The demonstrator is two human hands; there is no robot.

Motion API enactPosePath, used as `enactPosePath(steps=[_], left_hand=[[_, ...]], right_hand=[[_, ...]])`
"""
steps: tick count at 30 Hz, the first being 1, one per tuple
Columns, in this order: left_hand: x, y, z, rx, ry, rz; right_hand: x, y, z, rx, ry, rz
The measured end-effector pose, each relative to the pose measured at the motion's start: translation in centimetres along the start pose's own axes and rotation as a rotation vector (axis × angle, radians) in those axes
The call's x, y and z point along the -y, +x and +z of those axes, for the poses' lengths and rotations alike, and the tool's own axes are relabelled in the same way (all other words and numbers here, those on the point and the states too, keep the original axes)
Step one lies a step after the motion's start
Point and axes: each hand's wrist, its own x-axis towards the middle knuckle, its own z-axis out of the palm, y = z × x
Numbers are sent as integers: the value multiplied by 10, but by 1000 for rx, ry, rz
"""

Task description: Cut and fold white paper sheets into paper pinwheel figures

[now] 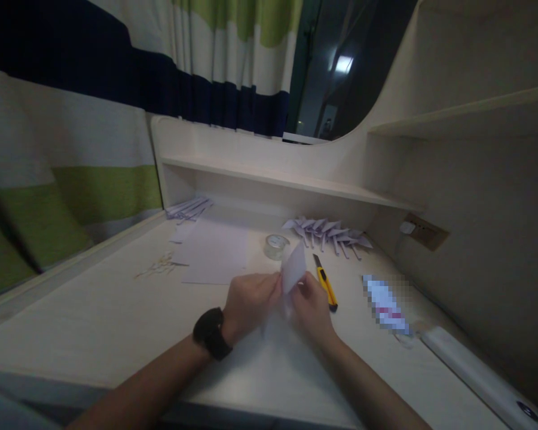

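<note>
Over the middle of the pale desk (94, 322): both hands closed on one small sheet of white paper (293, 267), held just above the surface. Left hand (250, 303), black watch (212, 332) on the wrist, pinching the sheet's left lower edge; right hand (311, 307) gripping from the right, with the upper part of the sheet standing up between them, tilted. Just right of the right hand, lying flat: a yellow utility knife (326, 285). Beyond the hands: a roll of clear tape (276, 245) and, to its left, a flat white sheet (217, 254). Further back under the shelf (278, 177): a row of folded paper pieces (328, 230) at right, another small pile (188, 208) at left. Left of the flat sheet: small scraps (159, 266), too faint to identify. Behind the desk: striped curtain (72, 119).
</note>
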Motion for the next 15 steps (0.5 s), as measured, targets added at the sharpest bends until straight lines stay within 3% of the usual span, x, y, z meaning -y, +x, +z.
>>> enactPosePath(steps=[4, 15], left_hand=[[3, 1, -4, -36, 132, 81], [7, -3, -5, 93, 45, 116]], right_hand=[[6, 1, 0, 22, 159, 102], [-2, 2, -7, 19, -175, -148]])
